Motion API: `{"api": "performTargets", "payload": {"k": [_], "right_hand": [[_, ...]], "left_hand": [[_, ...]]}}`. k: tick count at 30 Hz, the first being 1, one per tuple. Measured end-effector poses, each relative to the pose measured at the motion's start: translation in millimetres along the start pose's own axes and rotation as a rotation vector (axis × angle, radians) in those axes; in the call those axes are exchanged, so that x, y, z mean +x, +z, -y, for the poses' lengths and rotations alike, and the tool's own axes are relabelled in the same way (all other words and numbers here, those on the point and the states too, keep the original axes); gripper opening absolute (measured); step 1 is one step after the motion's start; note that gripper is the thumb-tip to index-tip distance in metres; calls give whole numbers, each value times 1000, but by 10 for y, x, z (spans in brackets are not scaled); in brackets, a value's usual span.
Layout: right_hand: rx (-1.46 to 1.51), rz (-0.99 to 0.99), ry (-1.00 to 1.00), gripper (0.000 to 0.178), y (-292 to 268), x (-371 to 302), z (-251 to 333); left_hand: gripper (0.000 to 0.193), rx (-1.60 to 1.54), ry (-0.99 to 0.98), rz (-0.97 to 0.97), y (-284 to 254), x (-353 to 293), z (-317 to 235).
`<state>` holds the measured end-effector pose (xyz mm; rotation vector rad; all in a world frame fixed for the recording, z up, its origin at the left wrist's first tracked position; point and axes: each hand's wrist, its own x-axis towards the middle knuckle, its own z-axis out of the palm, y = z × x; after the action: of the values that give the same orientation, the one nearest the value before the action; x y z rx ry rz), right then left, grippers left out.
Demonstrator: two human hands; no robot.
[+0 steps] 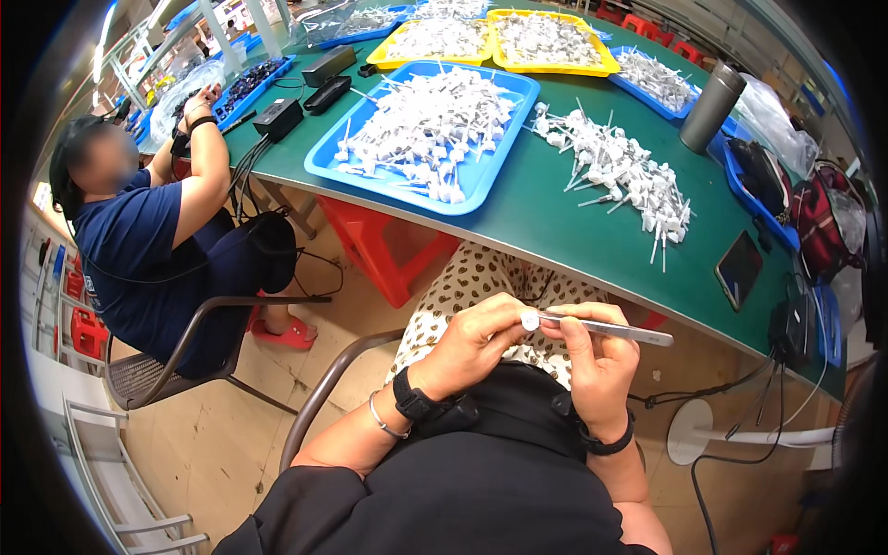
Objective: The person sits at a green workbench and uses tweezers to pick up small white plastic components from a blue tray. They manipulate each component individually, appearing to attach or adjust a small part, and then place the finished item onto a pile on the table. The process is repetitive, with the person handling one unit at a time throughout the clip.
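Observation:
Over my lap, my left hand [480, 340] pinches a small round white part [530, 320] between its fingertips. Metal tweezers [629, 331] lie in my right hand [599, 363], their wide end sticking out to the right and their tips close to the white part. Whether the tips touch it I cannot tell. Ahead on the table stands a blue tray [319, 159] heaped with white parts that have thin stems. To its right, a loose pile of similar white parts [624, 171] is spread directly on the green table [573, 242].
Yellow trays [606, 67] of white pieces stand farther back. At the right are a grey flask [712, 106], a phone [739, 269] and a maroon bag [828, 222]. A red stool [384, 245] sits under the table. A co-worker [153, 231] sits at the left.

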<state>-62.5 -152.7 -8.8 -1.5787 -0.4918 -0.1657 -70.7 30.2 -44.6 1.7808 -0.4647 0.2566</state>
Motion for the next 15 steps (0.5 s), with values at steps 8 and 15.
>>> {"api": "performTargets", "payload": {"k": [8,15], "right_hand": [[-89,38,-80,10,2,-32,-29],[-116,15,-106,10,17,-34,-68]], "left_hand": [[14,-20,10,-17,22,-31,34],[14,15,50,-29,19,-20,21]]}}
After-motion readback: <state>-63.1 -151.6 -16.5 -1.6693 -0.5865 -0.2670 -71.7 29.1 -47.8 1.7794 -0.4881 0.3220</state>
